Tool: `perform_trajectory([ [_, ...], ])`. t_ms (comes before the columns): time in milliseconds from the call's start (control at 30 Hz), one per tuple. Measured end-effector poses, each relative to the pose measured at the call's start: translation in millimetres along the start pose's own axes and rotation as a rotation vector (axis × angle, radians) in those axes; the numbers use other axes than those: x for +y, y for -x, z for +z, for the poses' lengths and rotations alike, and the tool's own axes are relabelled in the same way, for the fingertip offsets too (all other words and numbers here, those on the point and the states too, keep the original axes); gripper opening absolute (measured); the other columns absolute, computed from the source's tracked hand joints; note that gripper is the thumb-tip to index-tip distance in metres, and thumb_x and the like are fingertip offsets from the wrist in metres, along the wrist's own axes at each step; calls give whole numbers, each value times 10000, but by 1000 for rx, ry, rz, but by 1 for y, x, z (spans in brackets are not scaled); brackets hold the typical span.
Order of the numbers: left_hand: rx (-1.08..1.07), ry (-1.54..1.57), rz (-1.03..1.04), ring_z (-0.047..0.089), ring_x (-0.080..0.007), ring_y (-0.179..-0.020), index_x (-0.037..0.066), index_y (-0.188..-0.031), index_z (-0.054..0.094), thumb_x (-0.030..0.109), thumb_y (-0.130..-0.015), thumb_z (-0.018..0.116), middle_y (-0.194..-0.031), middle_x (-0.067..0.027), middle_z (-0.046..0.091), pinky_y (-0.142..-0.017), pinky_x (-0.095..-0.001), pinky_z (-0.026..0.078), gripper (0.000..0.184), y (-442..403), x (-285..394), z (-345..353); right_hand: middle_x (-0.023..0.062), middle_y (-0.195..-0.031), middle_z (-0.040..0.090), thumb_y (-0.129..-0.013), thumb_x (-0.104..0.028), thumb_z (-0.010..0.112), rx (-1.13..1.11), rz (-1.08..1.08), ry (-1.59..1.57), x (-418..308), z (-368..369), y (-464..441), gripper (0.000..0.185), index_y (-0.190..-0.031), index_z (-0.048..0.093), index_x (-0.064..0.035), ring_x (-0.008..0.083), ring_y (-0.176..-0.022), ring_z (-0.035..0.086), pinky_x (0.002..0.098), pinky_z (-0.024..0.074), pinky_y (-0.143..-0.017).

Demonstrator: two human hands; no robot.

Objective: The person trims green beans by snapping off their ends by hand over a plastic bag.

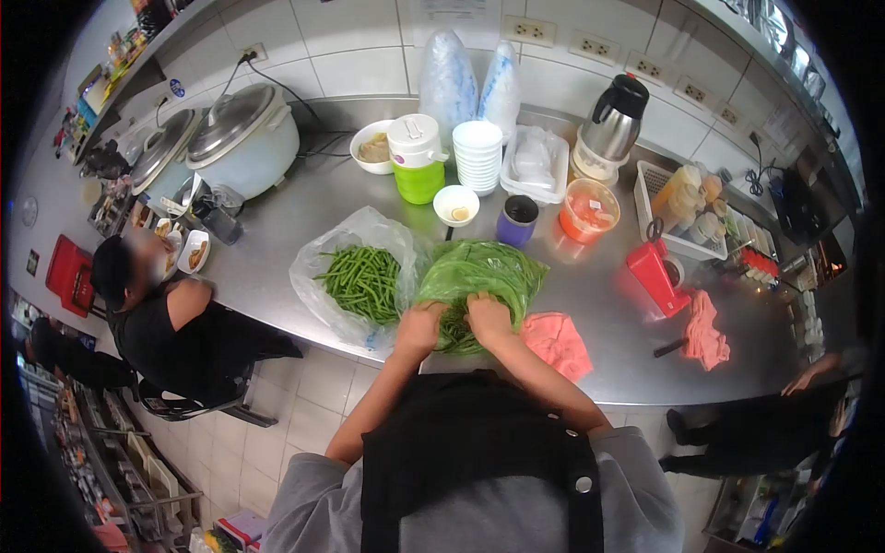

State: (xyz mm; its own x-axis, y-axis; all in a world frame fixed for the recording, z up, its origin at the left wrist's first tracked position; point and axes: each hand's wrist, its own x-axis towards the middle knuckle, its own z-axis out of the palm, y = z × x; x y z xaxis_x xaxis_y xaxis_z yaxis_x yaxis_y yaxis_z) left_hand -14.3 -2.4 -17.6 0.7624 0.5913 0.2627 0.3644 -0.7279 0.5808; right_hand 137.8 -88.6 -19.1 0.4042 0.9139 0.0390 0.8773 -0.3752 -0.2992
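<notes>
In front of me on the steel table lies a green plastic bag (479,264) with its mouth toward me. Thin green beans (454,329) show in the opening between my hands. My left hand (420,325) is closed on the left edge of the bag's mouth, fingers curled. On the right side of the opening, my right hand (487,315) also has curled fingers on the bag; its fingertips are partly hidden. Just left of it stands an open clear plastic bag (318,276) with cut green beans (361,281). A pink cloth (557,346) lies beside my right wrist.
Behind the bags stand a small white bowl (456,205), a purple cup (516,221), a green-and-white jug (418,161) and an orange tub (588,214). A red holder (656,281) with scissors is at right. A person (175,323) sits at the left; another stands at right.
</notes>
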Motion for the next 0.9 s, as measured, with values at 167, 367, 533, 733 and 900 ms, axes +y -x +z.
perform_trajectory([
  [167, -2, 59, 32, 609, -405, -980, 37, -1074, 680, 7, -800, 573, -1024, -183, 670, -869, -468, 485, 296, -10, 10, 0, 116, -927, 677, -812, -147, 711, -39, -32, -353, 21, -13, 7, 177, -940, 667, -33, 268, -916, 669, 395, 538, -733],
  [367, -69, 349, -152, 677, -295, -927, -5, -1109, 671, 115, -900, 625, -1048, -185, 690, -847, -348, 511, 245, -18, 22, -9, 52, -832, 676, -865, -75, 662, -40, 34, -1127, 33, -17, -3, 155, -1007, 638, -19, 124, -777, 635, 273, 509, -683],
  [533, -153, 554, -237, 694, -208, -846, -25, -1061, 683, 130, -916, 626, -935, -141, 727, -758, -310, 523, 220, -21, 24, -9, 51, -842, 657, -891, -66, 643, -108, 68, -1326, 36, -18, -3, 215, -1092, 593, -7, 96, -731, 608, 227, 487, -663],
  [733, -49, 114, -11, 662, -356, -776, 34, -929, 714, 126, -854, 648, -842, -177, 688, -733, -419, 523, 135, -20, 34, -17, 49, -1011, 633, -770, -91, 699, 409, -355, -262, -6, -80, 22, 308, -1074, 651, -91, 280, -1049, 564, 408, 442, -919],
  [900, -18, 171, -18, 652, -382, -809, 45, -946, 710, 171, -877, 640, -872, -180, 684, -749, -437, 517, 160, -14, 27, -12, 68, -892, 595, -795, -84, 619, 196, -420, -231, 12, -47, 19, 167, -940, 702, -80, 255, -947, 575, 384, 487, -828],
])
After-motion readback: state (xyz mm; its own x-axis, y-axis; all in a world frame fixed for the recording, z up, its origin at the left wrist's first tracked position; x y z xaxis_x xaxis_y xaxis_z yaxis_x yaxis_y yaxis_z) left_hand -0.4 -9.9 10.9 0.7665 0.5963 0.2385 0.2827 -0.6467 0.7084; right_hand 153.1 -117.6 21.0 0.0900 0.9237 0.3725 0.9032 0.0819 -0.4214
